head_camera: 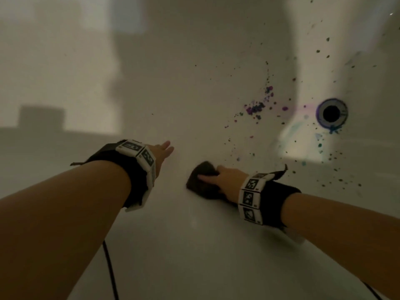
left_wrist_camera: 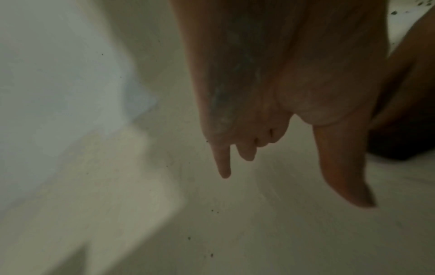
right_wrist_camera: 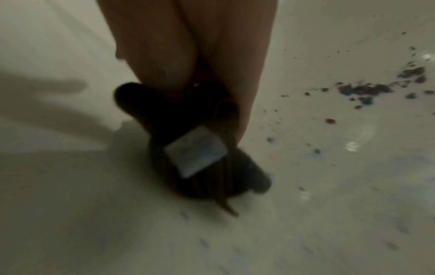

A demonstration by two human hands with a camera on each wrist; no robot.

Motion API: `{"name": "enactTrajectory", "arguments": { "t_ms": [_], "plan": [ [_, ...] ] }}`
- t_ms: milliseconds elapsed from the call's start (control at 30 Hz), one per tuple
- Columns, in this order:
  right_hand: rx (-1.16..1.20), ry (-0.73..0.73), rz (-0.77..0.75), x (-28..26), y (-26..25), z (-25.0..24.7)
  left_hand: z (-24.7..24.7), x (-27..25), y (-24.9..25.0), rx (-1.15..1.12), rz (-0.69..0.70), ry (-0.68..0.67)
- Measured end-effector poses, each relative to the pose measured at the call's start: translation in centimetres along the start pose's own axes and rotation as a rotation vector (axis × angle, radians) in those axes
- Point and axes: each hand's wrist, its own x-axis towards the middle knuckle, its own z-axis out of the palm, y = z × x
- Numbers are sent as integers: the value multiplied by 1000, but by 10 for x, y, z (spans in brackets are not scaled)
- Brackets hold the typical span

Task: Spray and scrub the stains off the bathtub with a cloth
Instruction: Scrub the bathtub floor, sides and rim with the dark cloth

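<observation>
A white bathtub fills the head view, its floor running from the lower edge up to the far wall. Dark, purple and teal stains are spattered over the right half, densest at centre right and thinning towards the upper right corner. A round drain is set at the right edge of the frame, ringed with purple, with a pale teal smear just below it. A dark cloth is pressed flat against the tub floor at lower centre, left of the spatter. What may be a thin dark cable is seen at the bottom, though the view is dim.
</observation>
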Motion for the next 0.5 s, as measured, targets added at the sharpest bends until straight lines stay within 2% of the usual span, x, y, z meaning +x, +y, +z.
{"name": "enactTrajectory", "arguments": {
  "t_ms": [133, 200, 267, 333, 367, 433, 500],
  "plan": [
    [-124, 108, 206, -5, 40, 1, 9, 15, 6, -77, 22, 27],
    [-61, 138, 262, -10, 51, -4, 17, 19, 6, -112, 24, 18],
    [47, 186, 187, -18, 47, -7, 19, 22, 4, -160, 21, 13],
    [150, 203, -19, -26, 25, -7, 14, 19, 2, -232, 7, 3],
    [168, 144, -133, -28, 8, -6, 11, 18, 0, -256, -7, 1],
    [82, -38, -254, -22, -18, 1, 6, 17, 1, -257, -24, 39],
    [-44, -51, -248, -1, -24, 1, 4, 18, 3, -240, -22, 56]
  ]
}}
